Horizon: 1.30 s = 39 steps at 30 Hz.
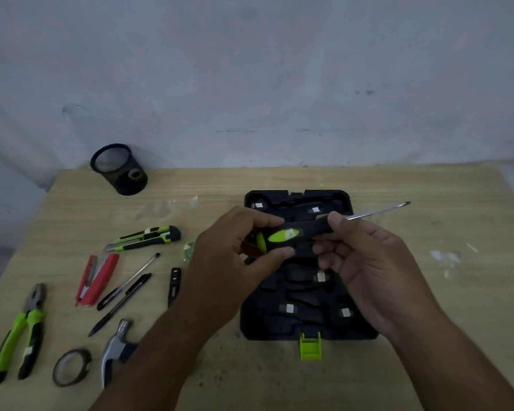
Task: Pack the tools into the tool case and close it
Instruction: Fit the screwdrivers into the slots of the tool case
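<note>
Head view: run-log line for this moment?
step: packing | left-hand grip: holds green-and-black screwdriver handle | right-hand grip: holds it near shaft | black plastic tool case: open underneath | green-handled pliers: on table

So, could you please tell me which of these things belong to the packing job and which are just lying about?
For the job: case, screwdriver held by left hand and right hand, pliers, knife, hammer.
Lying about: stapler, pens, tape roll, mesh cup.
</note>
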Each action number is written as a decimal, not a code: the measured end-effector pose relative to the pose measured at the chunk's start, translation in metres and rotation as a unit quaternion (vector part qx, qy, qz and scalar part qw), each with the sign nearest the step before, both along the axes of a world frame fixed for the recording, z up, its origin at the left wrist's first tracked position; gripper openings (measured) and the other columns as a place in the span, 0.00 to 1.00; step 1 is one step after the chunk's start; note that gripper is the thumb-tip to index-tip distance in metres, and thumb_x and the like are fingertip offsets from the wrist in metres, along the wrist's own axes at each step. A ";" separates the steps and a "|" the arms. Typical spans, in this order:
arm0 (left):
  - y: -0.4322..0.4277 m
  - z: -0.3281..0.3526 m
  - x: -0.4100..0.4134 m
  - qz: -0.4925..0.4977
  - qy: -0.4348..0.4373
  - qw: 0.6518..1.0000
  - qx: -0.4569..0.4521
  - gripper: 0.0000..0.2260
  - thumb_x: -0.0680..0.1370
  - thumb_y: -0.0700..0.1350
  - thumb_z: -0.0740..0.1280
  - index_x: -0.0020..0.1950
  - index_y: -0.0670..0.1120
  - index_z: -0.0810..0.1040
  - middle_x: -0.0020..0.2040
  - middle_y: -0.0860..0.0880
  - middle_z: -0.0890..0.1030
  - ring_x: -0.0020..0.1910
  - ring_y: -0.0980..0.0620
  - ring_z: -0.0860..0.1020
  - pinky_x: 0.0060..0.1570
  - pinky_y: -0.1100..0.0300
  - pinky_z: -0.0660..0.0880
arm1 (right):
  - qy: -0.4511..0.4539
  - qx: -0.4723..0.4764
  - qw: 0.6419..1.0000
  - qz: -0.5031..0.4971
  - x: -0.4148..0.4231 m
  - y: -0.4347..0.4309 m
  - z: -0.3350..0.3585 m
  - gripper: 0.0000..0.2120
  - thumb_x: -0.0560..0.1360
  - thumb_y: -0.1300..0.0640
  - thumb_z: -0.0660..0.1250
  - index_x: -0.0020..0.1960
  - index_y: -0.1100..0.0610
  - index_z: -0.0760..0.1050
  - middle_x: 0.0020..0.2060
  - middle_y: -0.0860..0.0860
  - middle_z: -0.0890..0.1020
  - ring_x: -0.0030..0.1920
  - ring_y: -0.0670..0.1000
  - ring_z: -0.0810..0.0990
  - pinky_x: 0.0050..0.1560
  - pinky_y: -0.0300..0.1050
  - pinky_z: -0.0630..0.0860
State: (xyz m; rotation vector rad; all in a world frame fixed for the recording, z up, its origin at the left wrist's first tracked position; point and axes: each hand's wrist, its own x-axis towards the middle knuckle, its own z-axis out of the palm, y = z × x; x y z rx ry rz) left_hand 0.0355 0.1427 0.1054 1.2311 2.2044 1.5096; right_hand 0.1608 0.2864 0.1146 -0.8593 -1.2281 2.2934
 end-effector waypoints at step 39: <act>0.053 -0.110 0.022 -0.064 -0.271 0.947 -0.162 0.12 0.73 0.41 0.74 0.53 0.54 0.82 0.43 0.51 0.83 0.39 0.49 0.81 0.38 0.64 0.78 | -0.134 -0.068 0.987 -0.054 0.039 0.057 -0.102 0.13 0.68 0.61 0.71 0.49 0.67 0.80 0.39 0.58 0.83 0.34 0.50 0.82 0.31 0.38 0.78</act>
